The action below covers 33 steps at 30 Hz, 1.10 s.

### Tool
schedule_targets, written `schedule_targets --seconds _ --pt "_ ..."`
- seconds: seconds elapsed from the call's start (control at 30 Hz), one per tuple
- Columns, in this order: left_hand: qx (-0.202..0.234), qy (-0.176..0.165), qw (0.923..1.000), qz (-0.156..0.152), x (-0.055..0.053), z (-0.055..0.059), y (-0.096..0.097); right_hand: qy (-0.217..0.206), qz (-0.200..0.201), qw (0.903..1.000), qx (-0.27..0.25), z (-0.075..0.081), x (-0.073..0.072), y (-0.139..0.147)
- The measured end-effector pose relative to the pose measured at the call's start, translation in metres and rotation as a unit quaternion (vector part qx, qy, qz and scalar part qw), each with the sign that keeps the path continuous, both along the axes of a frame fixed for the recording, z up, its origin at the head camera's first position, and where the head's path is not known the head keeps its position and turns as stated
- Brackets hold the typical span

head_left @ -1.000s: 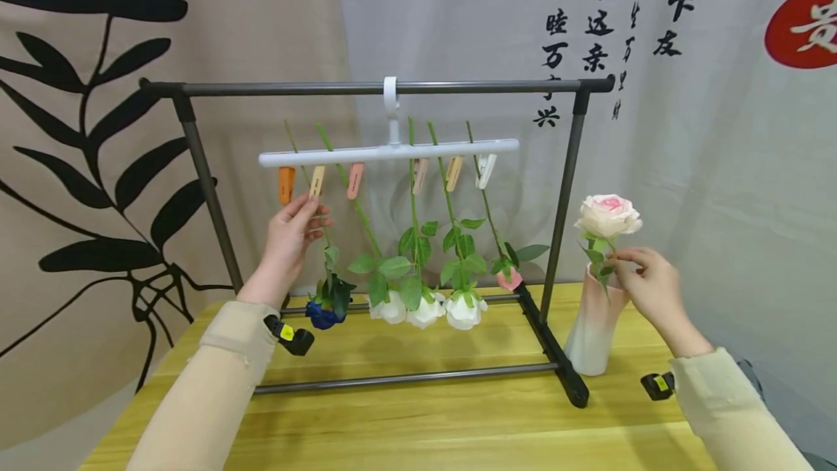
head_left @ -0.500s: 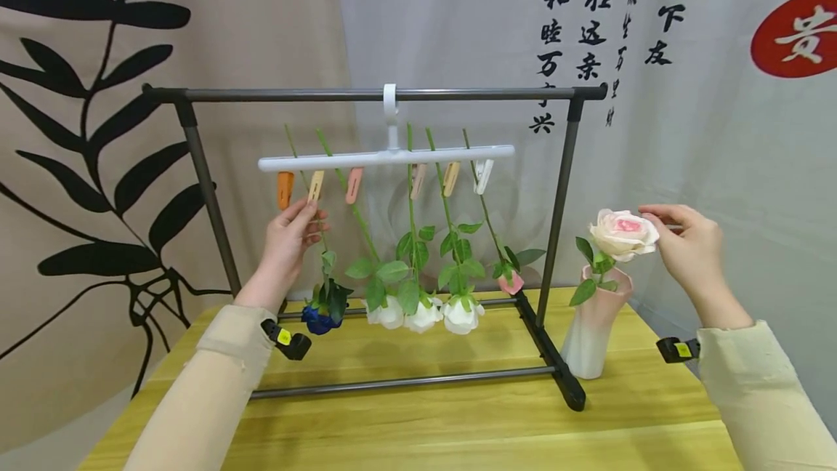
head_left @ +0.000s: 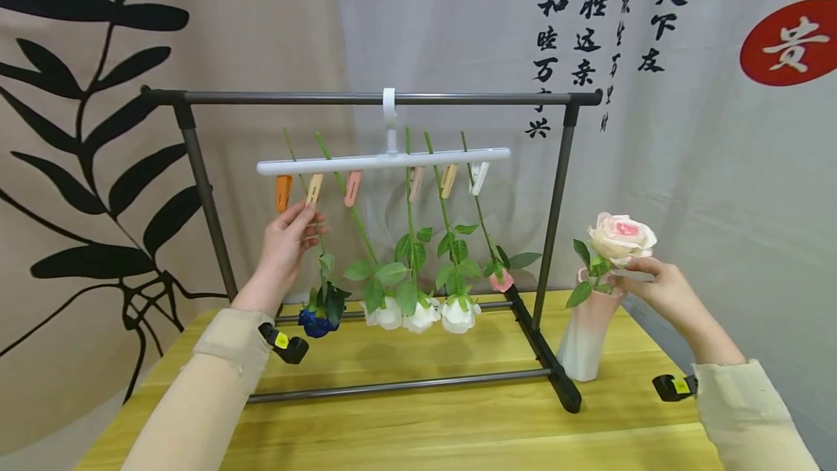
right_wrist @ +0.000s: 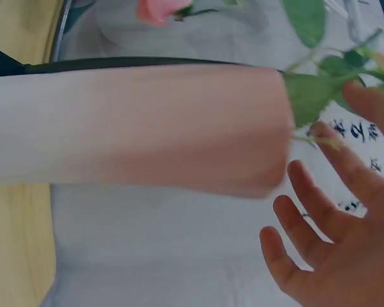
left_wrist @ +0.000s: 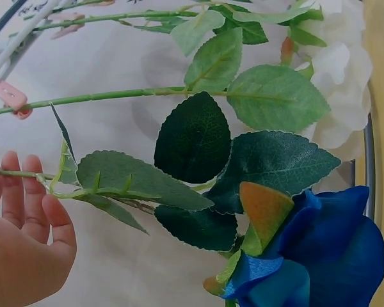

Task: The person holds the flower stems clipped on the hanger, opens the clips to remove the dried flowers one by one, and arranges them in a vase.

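In the head view, my left hand (head_left: 285,242) pinches the lower end of a pale yellow clothespin (head_left: 314,189) on the white hanger bar (head_left: 366,162). A blue rose (head_left: 318,320) hangs head down from there, its leafy stem passing by my fingers in the left wrist view. At the right, my right hand (head_left: 667,296) is beside a pale pink rose (head_left: 621,237) standing upright in a pink-and-white vase (head_left: 585,336). Thumb and index finger lie near its stem and leaves, tips apart in the right wrist view; the other fingers are spread. Contact there is unclear.
The hanger hooks over a dark metal rack (head_left: 275,98) on the wooden table (head_left: 366,435). Several white roses (head_left: 458,315) and a pink rose (head_left: 501,281) hang upside down along it. An orange clothespin (head_left: 283,193) hangs at its left end.
My right hand left the pale pink rose's stem, rose to the bloom's edge, then came down beneath it. The rose turned and shifted slightly. My left hand stays at the clothespin.
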<state>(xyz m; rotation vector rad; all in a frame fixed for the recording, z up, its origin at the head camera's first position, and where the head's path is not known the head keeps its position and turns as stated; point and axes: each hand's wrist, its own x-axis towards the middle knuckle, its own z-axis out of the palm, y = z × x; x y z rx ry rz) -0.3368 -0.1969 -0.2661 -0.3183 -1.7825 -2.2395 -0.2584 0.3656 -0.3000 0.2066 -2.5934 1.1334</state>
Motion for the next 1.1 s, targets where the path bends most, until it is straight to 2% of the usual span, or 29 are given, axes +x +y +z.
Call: schedule_targets --seconds 0.07,0.2,0.33,0.5,0.6,0.8,0.93,1.1 --pt "0.002 -0.002 1.0000 0.001 0.000 -0.001 0.000 -0.005 0.019 0.9998 0.000 -0.005 -0.003 -0.004" --pt "0.004 0.000 1.0000 -0.001 -0.002 -0.003 0.001 0.025 0.041 0.9988 -0.011 -0.009 -0.010 -0.013" --pt "0.001 0.007 1.0000 -0.002 -0.003 -0.004 0.001 0.031 0.039 0.9986 -0.020 -0.008 -0.017 -0.019" --pt "0.000 0.012 0.9999 -0.004 -0.004 -0.006 0.001 0.008 -0.002 0.9996 -0.029 0.002 -0.026 -0.017" --pt "-0.001 0.012 0.9999 -0.006 -0.003 -0.006 0.002 -0.021 -0.015 0.9991 -0.035 0.009 -0.034 -0.012" --pt "-0.006 0.007 0.9999 -0.005 -0.002 -0.006 0.003 -0.082 0.004 0.9962 -0.027 0.006 -0.048 -0.006" --pt "-0.005 0.005 0.9999 -0.008 -0.004 -0.006 0.005 -0.097 0.010 0.9951 -0.017 -0.002 -0.052 -0.002" --pt "0.000 0.009 0.9999 -0.008 -0.006 -0.006 0.004 -0.111 0.028 0.9925 -0.043 -0.007 -0.055 0.003"
